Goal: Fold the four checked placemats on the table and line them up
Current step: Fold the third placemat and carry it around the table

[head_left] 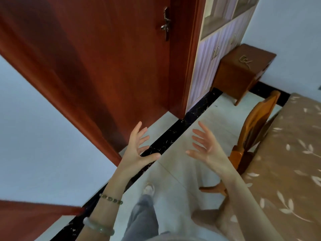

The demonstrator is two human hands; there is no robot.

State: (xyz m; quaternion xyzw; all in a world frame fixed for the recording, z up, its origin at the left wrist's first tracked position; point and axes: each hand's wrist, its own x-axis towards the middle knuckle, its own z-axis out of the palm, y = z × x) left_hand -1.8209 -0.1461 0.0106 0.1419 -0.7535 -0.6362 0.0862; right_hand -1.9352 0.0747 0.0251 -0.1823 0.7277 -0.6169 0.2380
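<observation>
Off to my right, the counter (286, 153) draped in brown leaf-printed cloth lies nearest my right hand (206, 148). That hand and my left hand (139, 146) are spread wide, holding nothing. No checked placemats show; I judge I must turn rightward first.

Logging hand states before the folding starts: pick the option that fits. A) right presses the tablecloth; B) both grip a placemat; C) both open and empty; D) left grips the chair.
C: the left hand and right hand are raised with fingers spread, touching nothing.
</observation>
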